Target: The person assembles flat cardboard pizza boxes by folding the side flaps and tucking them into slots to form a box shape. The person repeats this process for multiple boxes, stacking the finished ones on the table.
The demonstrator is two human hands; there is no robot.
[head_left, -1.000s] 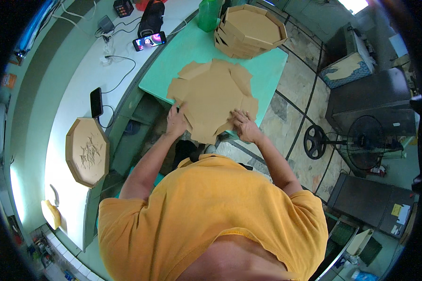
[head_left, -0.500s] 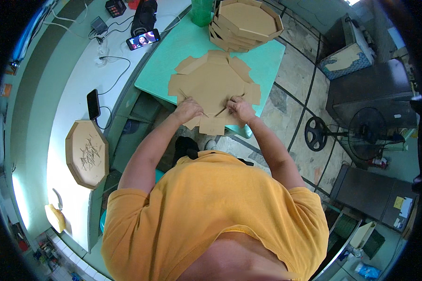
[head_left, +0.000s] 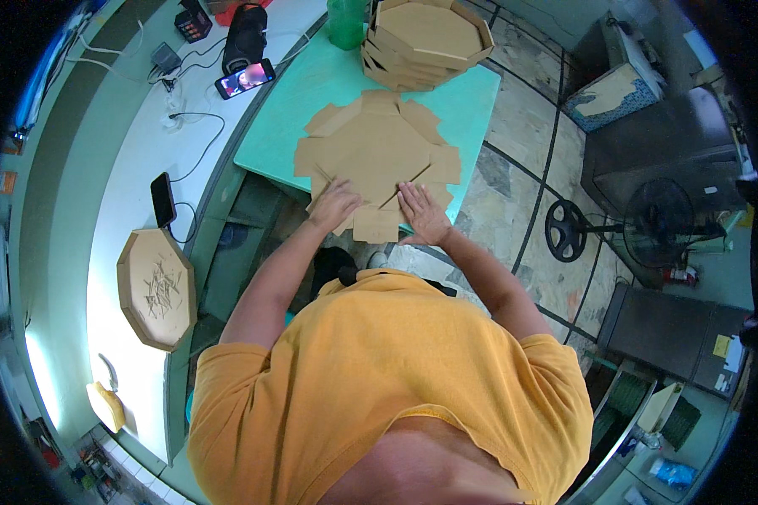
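A flat brown cardboard box blank [head_left: 375,147], many-sided with flaps around its rim, lies on the green table [head_left: 290,105]. My left hand [head_left: 337,204] rests on its near left edge, fingers slightly bent and pressing down; nothing shows in them. On the near right edge lies my right hand [head_left: 427,217], its fingers stretched and apart against a flap fold. Dark slanting gaps show beside both hands, where the flaps meet the panel. What is under my palms is hidden.
Folded octagonal cardboard trays [head_left: 429,38] are stacked at the table's far end, beside a green container [head_left: 345,23]. On the white counter at left are a lit phone [head_left: 245,79], a dark phone [head_left: 162,199], cables and an octagonal tray [head_left: 156,290] holding thin scraps.
My right hand has gone from curled fingers at the flap to fingers spread flat on the cardboard. My left hand presses at nearly the same place. The view has shifted slightly.
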